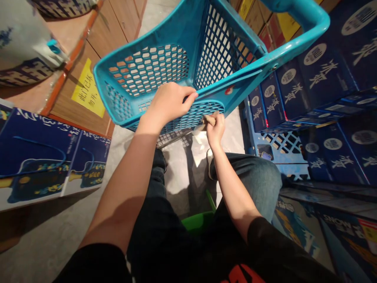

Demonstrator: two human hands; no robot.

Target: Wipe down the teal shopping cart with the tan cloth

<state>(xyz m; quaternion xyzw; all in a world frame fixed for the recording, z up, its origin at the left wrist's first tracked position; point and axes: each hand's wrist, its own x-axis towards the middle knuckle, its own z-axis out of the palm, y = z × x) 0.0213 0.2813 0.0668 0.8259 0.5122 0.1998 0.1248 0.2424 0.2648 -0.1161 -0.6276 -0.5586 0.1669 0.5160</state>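
Observation:
A blue plastic shopping basket [179, 31] with lattice sides and a tall looped handle [309, 29] stands tilted in front of me. My left hand [171, 100] is closed over its near rim, thumb and fingers pressed on the edge. Lower and to the right, my right hand [216, 129] pinches a small crumpled brown cloth [209, 119] close to the near lattice wall. Whether the cloth touches the basket I cannot tell. No goods show inside the basket.
Stacked dark blue boxes [297, 82] line the right side, some on a blue plastic pallet [290, 157]. At left are a wooden cabinet with a yellow notice [90, 88], blue-and-white jars [26, 43] and printed boxes [35, 157]. Something green [198, 221] shows between my legs.

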